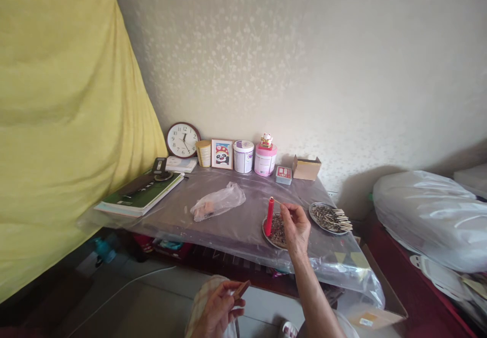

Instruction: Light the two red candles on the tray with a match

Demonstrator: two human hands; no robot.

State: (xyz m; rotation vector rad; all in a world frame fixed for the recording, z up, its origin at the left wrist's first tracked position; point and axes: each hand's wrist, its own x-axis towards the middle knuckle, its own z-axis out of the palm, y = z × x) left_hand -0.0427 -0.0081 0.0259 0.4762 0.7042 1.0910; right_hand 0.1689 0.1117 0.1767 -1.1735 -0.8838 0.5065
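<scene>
A red candle (269, 218) stands upright on a round plate (271, 244) covered with small dark and pale bits. My right hand (296, 225) pinches a thin wooden match (277, 202), its far end at the candle's top. Whether a flame burns there is too small to tell. Low in front of the table, my left hand (219, 305) holds a small brown matchbox (241, 290) between thumb and fingers. Right of my right hand, a second plate (317, 224) bears similar bits and several pale matchsticks (343, 220) at its right side.
A clear plastic bag (228, 196) with something orange-pink lies mid-table. Along the back stand a clock (183, 140), a framed panda picture (222, 154), tubs (243, 158), a tin (283, 174) and a cardboard box (306, 168). A thick green book (140, 193) lies left, beside a yellow curtain (68, 99).
</scene>
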